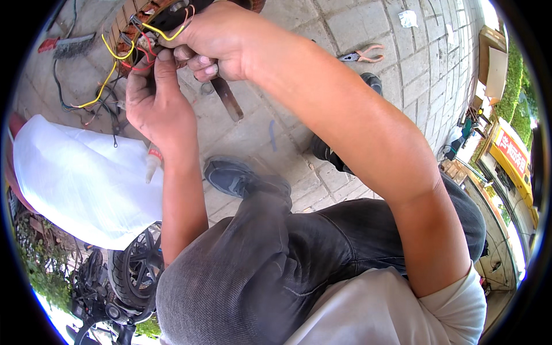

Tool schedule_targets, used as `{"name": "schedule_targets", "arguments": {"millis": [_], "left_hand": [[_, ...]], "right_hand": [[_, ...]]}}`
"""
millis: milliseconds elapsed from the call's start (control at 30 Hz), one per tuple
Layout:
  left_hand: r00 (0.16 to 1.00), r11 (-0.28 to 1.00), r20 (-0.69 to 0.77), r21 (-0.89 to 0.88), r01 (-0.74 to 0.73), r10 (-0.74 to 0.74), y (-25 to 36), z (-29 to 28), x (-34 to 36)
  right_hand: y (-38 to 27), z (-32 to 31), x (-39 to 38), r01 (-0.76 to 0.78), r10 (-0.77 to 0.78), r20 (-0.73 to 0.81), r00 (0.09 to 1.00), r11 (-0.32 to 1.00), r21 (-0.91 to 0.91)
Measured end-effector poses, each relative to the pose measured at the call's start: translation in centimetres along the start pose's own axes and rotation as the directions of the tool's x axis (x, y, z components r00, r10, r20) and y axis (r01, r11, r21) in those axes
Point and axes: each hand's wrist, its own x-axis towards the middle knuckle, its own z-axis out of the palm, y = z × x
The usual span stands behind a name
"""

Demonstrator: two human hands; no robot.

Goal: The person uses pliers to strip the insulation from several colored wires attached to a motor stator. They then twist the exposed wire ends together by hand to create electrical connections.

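At the top left is a stator (118, 34) with copper windings, a slotted rim, and loose yellow wires (107, 86) and red wires. My left hand (158, 103) is closed at its lower edge, with thumb and forefinger pinching a red wire (141, 67). My right hand (210, 40) reaches over the stator with its fingers curled. A flat metal blade (228, 100), rust-stained, sticks out below those fingers and appears gripped in them. The tips of my right thumb and forefinger are partly hidden among the wires.
Pliers with orange handles (363, 54) lie on the paving (351, 23). A wire brush (75, 46) and dark cables rest left of the stator. White plastic sheeting (86, 178) and a glue-like tube (153, 164) are beside my left forearm. A motorcycle wheel (132, 270) stands lower left.
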Motion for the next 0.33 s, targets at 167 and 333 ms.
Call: {"name": "schedule_targets", "arguments": {"millis": [167, 333], "left_hand": [[0.999, 0.995, 0.035, -0.094, 0.030, -0.027, 0.8, 0.2, -0.2], [0.995, 0.992, 0.093, -0.118, 0.041, -0.030, 1.2, -0.1, -0.5]], "right_hand": [[-0.2, -0.5, -0.6, -0.028, 0.028, 0.024, 0.999, 0.999, 0.022], [-0.1, -1.0, -1.4, 0.007, -0.007, 0.009, 1.000, 1.000, -0.009]]}}
